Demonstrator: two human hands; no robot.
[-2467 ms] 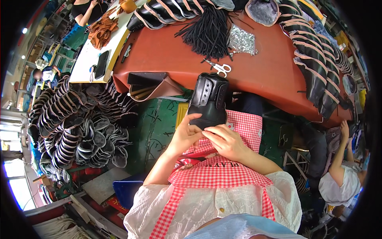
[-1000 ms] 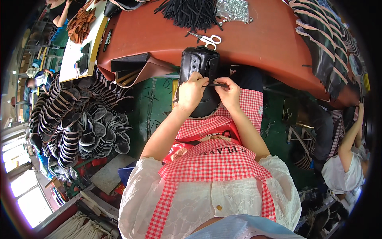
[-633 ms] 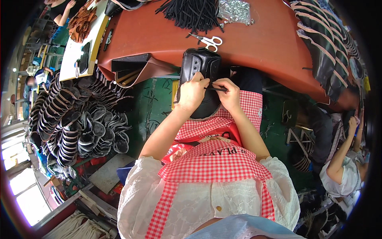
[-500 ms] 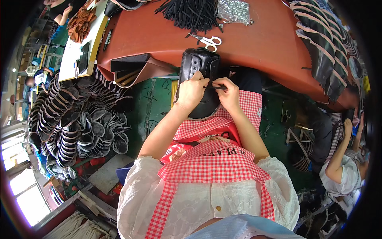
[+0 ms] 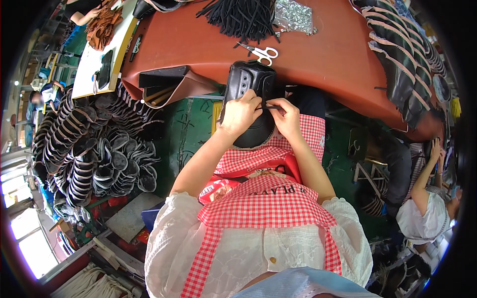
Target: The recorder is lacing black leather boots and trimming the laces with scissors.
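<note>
A black leather boot upper [image 5: 259,81] with a row of metal eyelets lies across my lap, its top end against the table edge. On its left side, my left hand [image 5: 241,115] is closed, with thumb and fingers pinching at the upper's front opening. My right hand [image 5: 287,118] is closed at the other side, pinching a short black lace [image 5: 270,107] that runs toward the left fingertips. The left fingers hide part of the eyelet row and the lace's other end. White-handled scissors [image 5: 265,53] lie on the table just beyond the upper.
The red-brown table [image 5: 328,54] holds a bundle of black laces [image 5: 241,19] and a clear bag of metal pieces [image 5: 294,16]. Stacked black uppers [image 5: 397,64] hang at right; more are piled at left [image 5: 79,154]. A co-worker [image 5: 422,213] sits at right.
My hands stay at the same spot on the upper, with only small finger shifts. The person at far left now reaches to the brown pieces, and the right co-worker's hands have moved together.
</note>
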